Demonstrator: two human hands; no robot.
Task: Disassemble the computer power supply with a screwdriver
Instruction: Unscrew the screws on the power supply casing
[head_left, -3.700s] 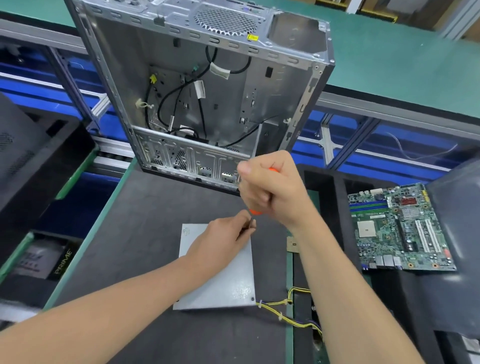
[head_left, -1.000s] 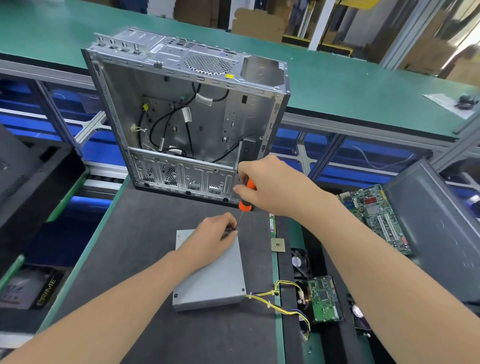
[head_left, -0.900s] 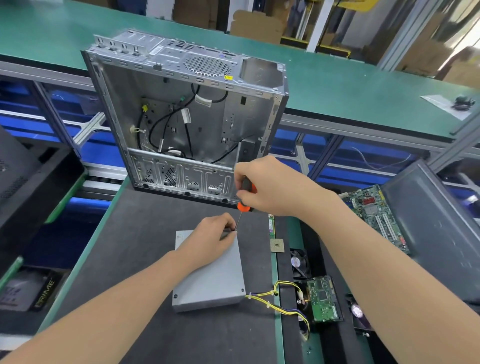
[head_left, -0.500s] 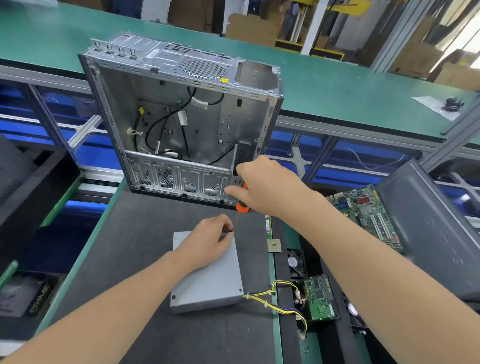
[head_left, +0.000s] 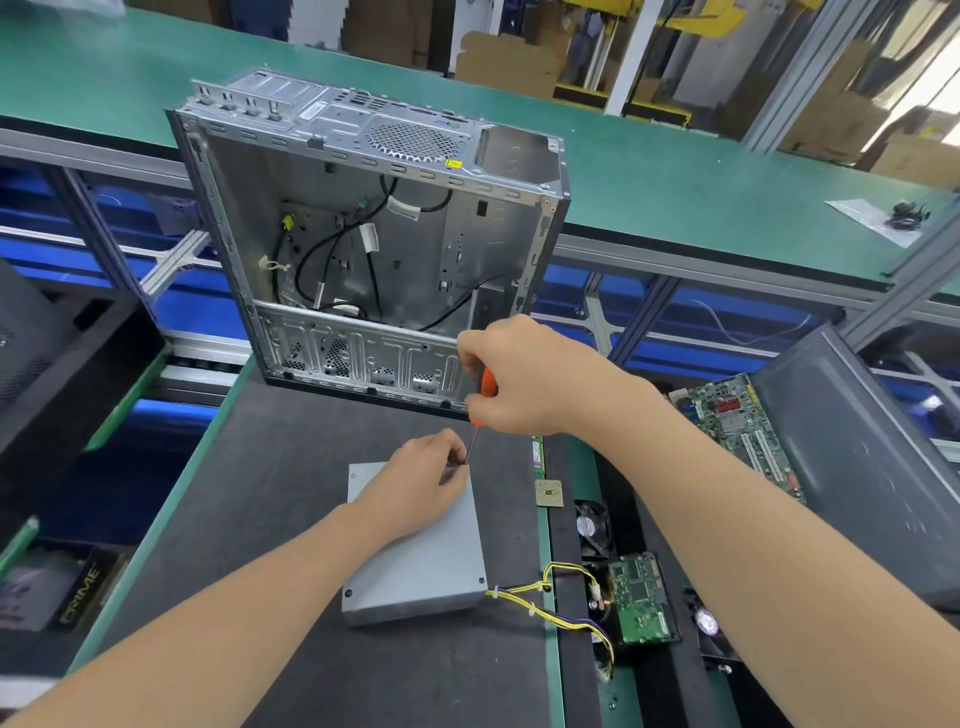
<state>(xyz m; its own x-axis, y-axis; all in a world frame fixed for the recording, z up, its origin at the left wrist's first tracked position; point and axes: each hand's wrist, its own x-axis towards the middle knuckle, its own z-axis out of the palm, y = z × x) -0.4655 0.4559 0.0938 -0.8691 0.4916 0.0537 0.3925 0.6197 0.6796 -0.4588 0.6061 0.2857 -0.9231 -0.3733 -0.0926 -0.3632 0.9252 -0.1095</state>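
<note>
Leftmost, black foam trays (head_left: 62, 364) beside the green-edged counter (head_left: 270, 493). Further in, at the counter's back edge, an open computer case (head_left: 467, 244) standing upright, bare metal inside with loose black cables. Nearer, flat on the dark mat, the grey power supply (head_left: 421, 571), lid on, a screw showing at each near corner. On the far right part of its top, the left hand (head_left: 421, 488), fingertips pinched round the thin shaft of the screwdriver (head_left: 487, 384) just above the box's far right corner. Above that, the right hand (head_left: 524, 379) clenched round the orange handle, tool nearly upright with a slight lean, tip hidden behind the left fingers. From the supply's near right corner, a bundle of yellow wires (head_left: 540, 608) trailing right over the counter's green edge. Just right of the supply, a memory stick (head_left: 537, 454) and a square processor chip (head_left: 549, 492). Then, in a black tray, a small fan (head_left: 589, 522) and a green circuit board (head_left: 639, 597). Further right, a motherboard (head_left: 737, 431) beside a tilted grey panel (head_left: 852, 457)
</note>
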